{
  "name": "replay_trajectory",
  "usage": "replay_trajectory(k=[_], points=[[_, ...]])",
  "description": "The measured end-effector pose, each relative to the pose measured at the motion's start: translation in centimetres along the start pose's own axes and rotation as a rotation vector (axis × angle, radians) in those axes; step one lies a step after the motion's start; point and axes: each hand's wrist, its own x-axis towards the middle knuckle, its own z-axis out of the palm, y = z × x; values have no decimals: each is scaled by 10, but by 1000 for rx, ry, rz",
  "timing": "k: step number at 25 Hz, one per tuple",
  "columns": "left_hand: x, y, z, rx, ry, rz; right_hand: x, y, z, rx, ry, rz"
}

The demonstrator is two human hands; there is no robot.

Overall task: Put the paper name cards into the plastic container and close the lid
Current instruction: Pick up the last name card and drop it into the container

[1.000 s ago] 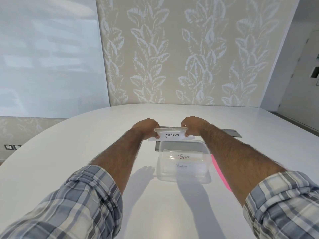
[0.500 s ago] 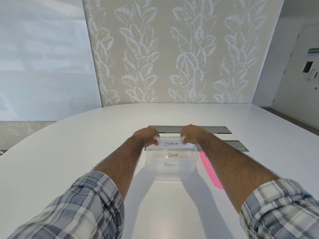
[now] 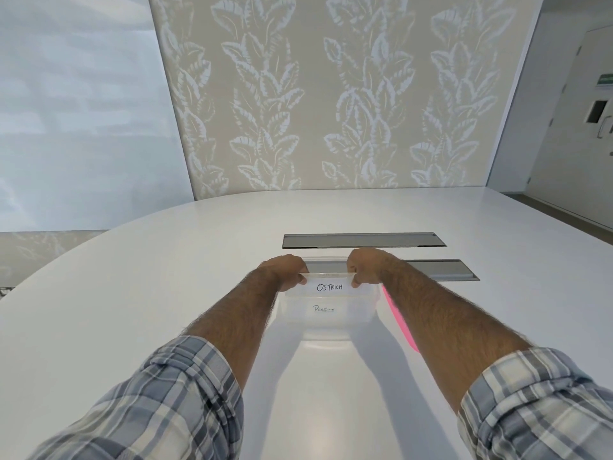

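I have both hands on the one card. My left hand (image 3: pixel 286 272) pinches the left end of the OSTRICH card (image 3: pixel 329 286) and my right hand (image 3: pixel 365 268) pinches its right end; each grip is narrow and closed on the paper, thumbs toward me, fingers curled over the far side. The card stands upright, lettering facing me, at the far end of the plastic container (image 3: pixel 326 315), with its lower edge at or just below the rim. I cannot tell whether it has touched the bottom, so I judge this card to be in mid-insertion, not yet released.

Through the clear near wall I read a second card (image 3: pixel 323 309), marked with a word beginning "PEN", already inside and standing nearer to me than the OSTRICH card. Whether further cards stand between the two I cannot tell; the wall blurs the view there.

The container rests on the white bench (image 3: pixel 166 277), between my forearms. The top is open. A flat pink piece (image 3: pixel 398 322) lies on the bench just right of the container, partly hidden under my right forearm; I judge it to be the lid, though its shape is not fully shown.

No loose cards show elsewhere on the bench. Two grey recessed panels (image 3: pixel 363 240) lie beyond the container.

Assessment: at least one card stowed, one going in, lid outstanding. Remaining: release the card, fit the lid.
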Motion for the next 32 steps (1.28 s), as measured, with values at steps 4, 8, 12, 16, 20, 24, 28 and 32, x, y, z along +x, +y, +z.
replay_trajectory(k=[4, 8, 12, 16, 20, 24, 28, 32], points=[[2, 3, 6, 24, -23, 9, -2, -4, 1, -44, -46, -9], [5, 4, 15, 50, -31, 15, -4, -8, 4, -66, -73, -11], [9, 1, 18, 59, -37, 11, -3, -12, 10, -82, -80, -27], [13, 1, 19, 67, -44, 16, 0, -13, 12, -106, -87, -43], [15, 1, 19, 76, -45, 8, 2, -15, 13, -113, -93, -51], [18, 2, 19, 106, -60, 22, 4, -15, 15, -141, -105, -57], [22, 4, 17, 126, -77, 27, 8, -15, 13, -121, -116, -57], [20, 6, 15, 164, -94, 41, 8, -16, 15, -194, -141, -94]])
